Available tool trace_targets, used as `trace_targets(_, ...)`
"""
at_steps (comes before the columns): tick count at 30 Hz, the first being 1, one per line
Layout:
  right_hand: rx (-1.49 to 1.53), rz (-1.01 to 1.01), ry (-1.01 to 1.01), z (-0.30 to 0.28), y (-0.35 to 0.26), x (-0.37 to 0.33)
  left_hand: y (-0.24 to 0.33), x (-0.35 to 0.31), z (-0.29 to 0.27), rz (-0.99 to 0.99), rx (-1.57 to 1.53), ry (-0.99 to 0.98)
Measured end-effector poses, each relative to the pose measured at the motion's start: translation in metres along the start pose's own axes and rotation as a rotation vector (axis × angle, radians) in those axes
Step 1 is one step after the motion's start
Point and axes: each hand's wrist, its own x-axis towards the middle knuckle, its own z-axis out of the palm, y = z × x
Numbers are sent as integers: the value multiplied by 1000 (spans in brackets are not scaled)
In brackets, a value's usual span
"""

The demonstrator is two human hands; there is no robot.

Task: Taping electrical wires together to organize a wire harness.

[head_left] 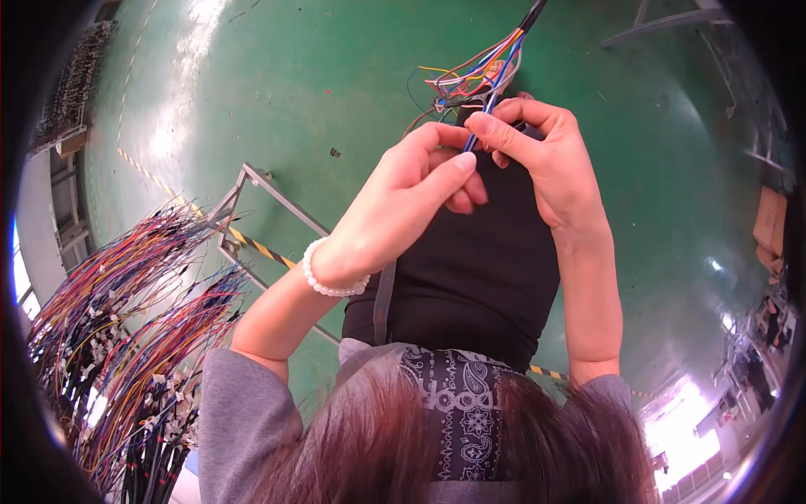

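Blue and white wires (491,102) run between my hands, part of a wire bundle (504,52) whose loose red, yellow, white, brown and blue ends fan out to the left. Its black sheath (531,15) leads up past the top edge. My left hand (432,172), with a white bead bracelet at the wrist, pinches the lower end of the blue wires between thumb and forefinger. Just above it, my right hand (533,139) closes thumb and fingers on the same wires. The very tips of the wires are hidden by my fingers.
Two large bunches of coloured wires (143,277) hang at the lower left beside a grey metal frame (285,197). Yellow and black tape (260,245) marks the green floor (336,76). Cardboard boxes (768,223) stand at the far right.
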Motion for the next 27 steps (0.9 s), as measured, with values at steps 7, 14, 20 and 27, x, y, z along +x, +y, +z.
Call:
trace_targets(7, 32, -20, -38, 9, -8, -3, -10, 5, 4, 250, 610, 152)
trace_targets(14, -21, 53, -100, 0, -12, -10, -11, 1, 8, 277, 471, 205)
trace_targets(20, 194, 188, -311, -11, -2, -8, -7, -1, 9, 273, 450, 201)
trace_targets(27, 55, 133, -471, -22, -11, 13, -7, 2, 7, 226, 407, 192)
